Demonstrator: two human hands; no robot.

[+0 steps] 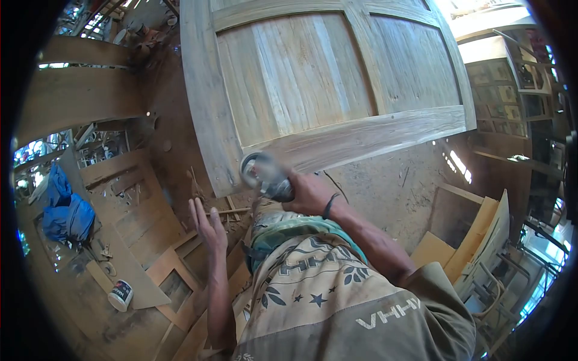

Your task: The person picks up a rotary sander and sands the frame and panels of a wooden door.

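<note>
A large panelled wooden door lies across the upper middle, its near rail close to my body. My right hand, with a dark band at the wrist, is wrapped round a round-headed power tool. The tool's disc end is over the door's near left corner and looks slightly blurred; whether it touches the wood I cannot tell. Left of the tool and below that corner, my left hand is raised with fingers stretched out, holding nothing.
At the left, a blue plastic bag and a white labelled tub sit on wooden boards. More panels and frames lie lower left. Boards lean at the right near a metal chair frame. A dark cord runs beside my right hand.
</note>
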